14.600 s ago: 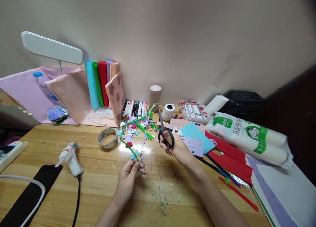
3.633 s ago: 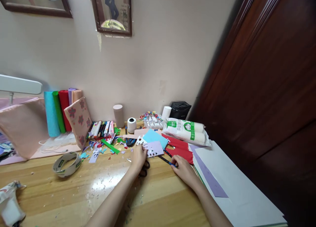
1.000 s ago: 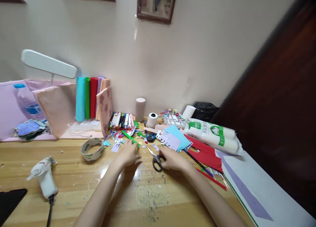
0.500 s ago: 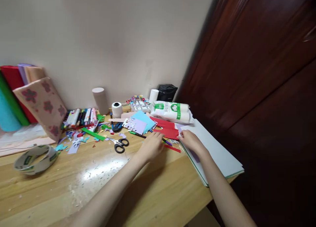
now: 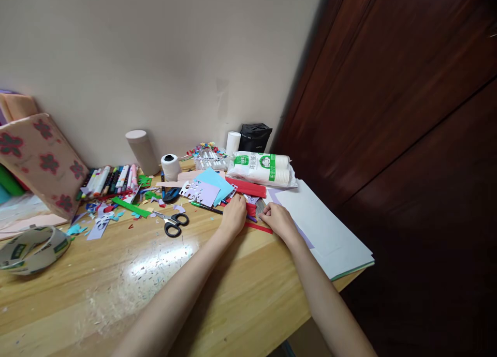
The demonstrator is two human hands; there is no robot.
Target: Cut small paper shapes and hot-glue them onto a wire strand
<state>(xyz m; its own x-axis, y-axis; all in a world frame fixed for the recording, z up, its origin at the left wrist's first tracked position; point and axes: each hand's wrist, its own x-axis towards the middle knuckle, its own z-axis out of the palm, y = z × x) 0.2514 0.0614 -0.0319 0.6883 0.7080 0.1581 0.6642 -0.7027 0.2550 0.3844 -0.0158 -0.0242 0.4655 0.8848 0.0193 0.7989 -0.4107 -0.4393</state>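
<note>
My left hand (image 5: 234, 216) is closed at the edge of a small red paper piece (image 5: 250, 209), which sticks out past its fingers. Close on its right, my right hand (image 5: 276, 218) has thumb and fingertips pressed together at a greyish, see-through bundle of thin strips (image 5: 260, 207); what lies between the fingertips is too small to tell. Under and beside the hands are a purple pen (image 5: 251, 219) and a narrow red strip (image 5: 259, 227). A larger red paper sheet (image 5: 248, 187) lies behind them. Blue paper (image 5: 215, 183) and punched lilac paper (image 5: 202, 191) rest to the left.
Black-handled scissors (image 5: 173, 224) lie left of my hands, near paper scraps and markers (image 5: 111, 181). A tape roll (image 5: 34, 248) sits far left. Wrapped paper cups (image 5: 262, 168) stand at the back. White sheets (image 5: 326, 227) cover the right corner, beside a dark wooden panel (image 5: 407, 165).
The view has turned slightly right. My right hand has left the red paper's right edge, and the greyish strips now show there. The red piece is drawn in at my left hand.
</note>
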